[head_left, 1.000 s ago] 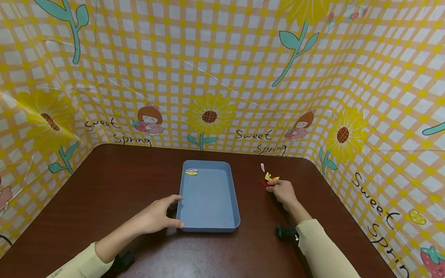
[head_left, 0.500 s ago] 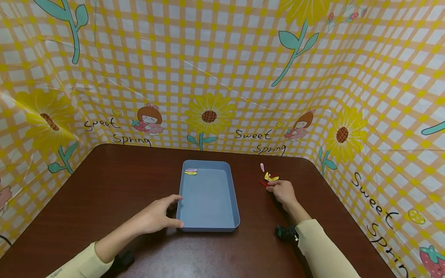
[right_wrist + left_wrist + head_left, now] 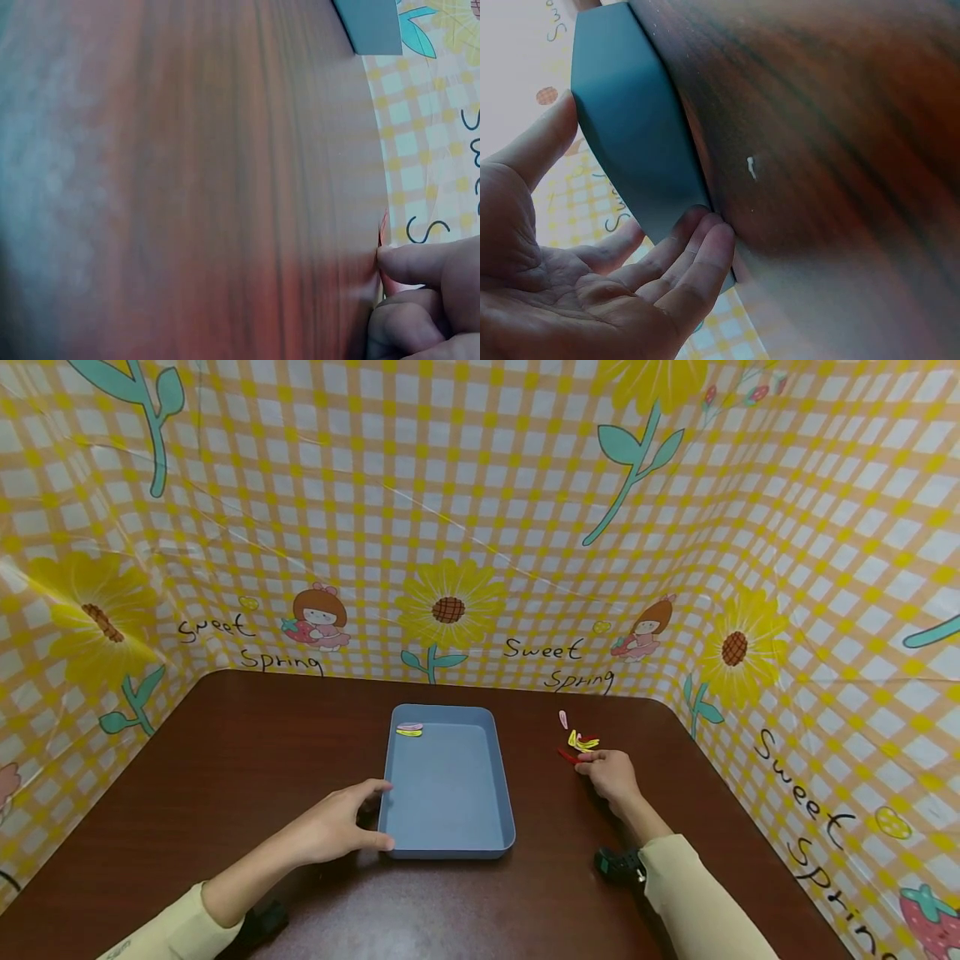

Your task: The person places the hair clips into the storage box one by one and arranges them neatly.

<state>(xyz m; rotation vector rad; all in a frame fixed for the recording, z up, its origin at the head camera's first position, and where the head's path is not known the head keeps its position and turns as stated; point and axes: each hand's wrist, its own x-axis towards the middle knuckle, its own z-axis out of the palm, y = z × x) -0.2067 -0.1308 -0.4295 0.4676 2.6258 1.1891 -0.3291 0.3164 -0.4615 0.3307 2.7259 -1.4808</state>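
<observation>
My left hand [image 3: 341, 824] rests at the left side of a shallow blue-grey tray [image 3: 450, 793], thumb by the near corner and fingers spread along the side. In the left wrist view its fingertips [image 3: 718, 238] touch the tray's outer wall [image 3: 630, 112]. My right hand [image 3: 611, 777], right of the tray, pinches a red hair clip [image 3: 567, 756] low over the table. The right wrist view shows only part of this red clip between thumb and finger. Just beyond lies a small pile of yellow and red hair clips [image 3: 583, 743].
One pink hair clip [image 3: 563, 720] lies apart behind the pile. A pink clip [image 3: 410, 726] and a yellow clip [image 3: 409, 733] lie side by side in the tray's far left corner. A checked cloth [image 3: 375, 527] walls the dark wooden table [image 3: 300, 718] at the back and sides.
My right hand has shifted very slightly to the right, with a little more of the red hair clip showing. My left hand stays at the tray.
</observation>
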